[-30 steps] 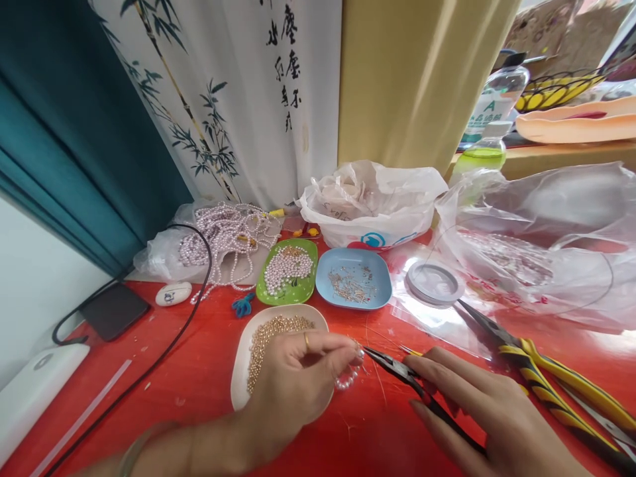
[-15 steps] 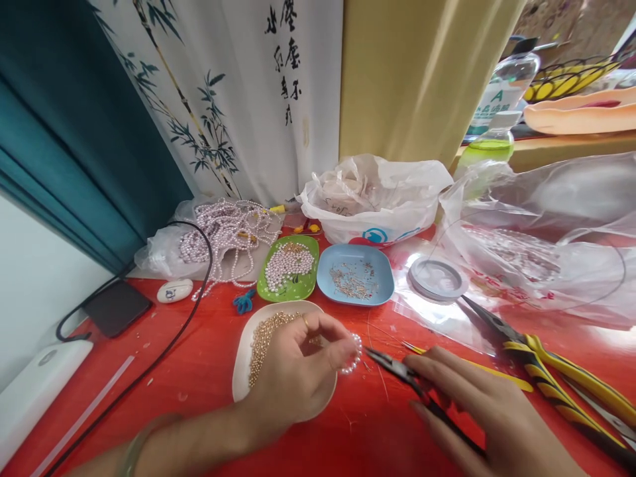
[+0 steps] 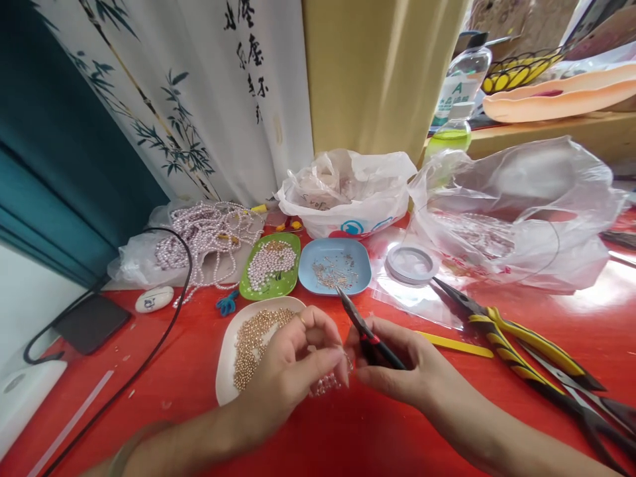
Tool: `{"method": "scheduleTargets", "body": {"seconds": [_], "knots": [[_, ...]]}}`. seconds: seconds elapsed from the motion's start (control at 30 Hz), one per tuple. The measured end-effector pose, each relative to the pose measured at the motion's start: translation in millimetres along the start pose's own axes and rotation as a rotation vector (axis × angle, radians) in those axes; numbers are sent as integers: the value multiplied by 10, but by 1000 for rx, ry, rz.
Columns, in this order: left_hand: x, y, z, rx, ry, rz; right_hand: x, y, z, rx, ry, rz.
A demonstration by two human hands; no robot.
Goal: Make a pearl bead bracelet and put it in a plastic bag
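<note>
My left hand is closed in a pinch on a small strand of pearly beads, which hangs partly hidden beneath its fingers. Close beside it, my right hand is wrapped round slim pliers with dark handles, their jaws pointing up and away toward the blue tray. The right fingertips come near the beads; whether they touch them I cannot tell. Behind my left hand lies a white plate of gold beads. A green dish of pale beads and a blue tray of small metal pins stand beyond.
Large yellow-and-black pliers and yellow tweezers lie at the right. Plastic bags and a clear spool stand behind. Pale bead strands, a black cable and a phone are at the left.
The right hand has come left to the left hand and turned the slim pliers upward. The bead strand has dropped lower under the left fingers. The view has swung to the right.
</note>
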State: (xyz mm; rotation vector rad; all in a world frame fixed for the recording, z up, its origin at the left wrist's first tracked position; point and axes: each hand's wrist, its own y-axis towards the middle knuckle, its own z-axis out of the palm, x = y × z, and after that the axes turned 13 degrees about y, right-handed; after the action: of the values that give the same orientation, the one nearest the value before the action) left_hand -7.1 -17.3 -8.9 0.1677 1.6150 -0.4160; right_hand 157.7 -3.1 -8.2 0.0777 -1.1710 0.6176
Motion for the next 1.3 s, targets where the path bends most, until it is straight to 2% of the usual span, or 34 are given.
{"method": "scheduleTargets", "body": {"seconds": [0.1,0.27,0.4,0.5,0.6,0.77,0.83,1.0,1.3], "knots": [[-2,14,10,6,28,8,-43,19,-22,60,23,-22],[-9,34,23,-15,101,24,-67,32,-51,50,26,-7],[11,21,26,-102,319,55,7,1,-31,6,34,29],[47,-1,16,-167,567,188,48,-20,-4,-56,67,22],[75,-7,5,-212,784,404,33,-31,7,-86,99,36],[82,18,21,-253,938,696,-41,-51,-8,-87,173,91],[92,22,29,-245,961,739,-59,-54,-13,-83,207,107],[133,4,29,-225,1103,739,-82,-38,-14,-93,180,89],[205,-55,45,-295,1469,915,-108,-33,17,-165,104,-26]]}}
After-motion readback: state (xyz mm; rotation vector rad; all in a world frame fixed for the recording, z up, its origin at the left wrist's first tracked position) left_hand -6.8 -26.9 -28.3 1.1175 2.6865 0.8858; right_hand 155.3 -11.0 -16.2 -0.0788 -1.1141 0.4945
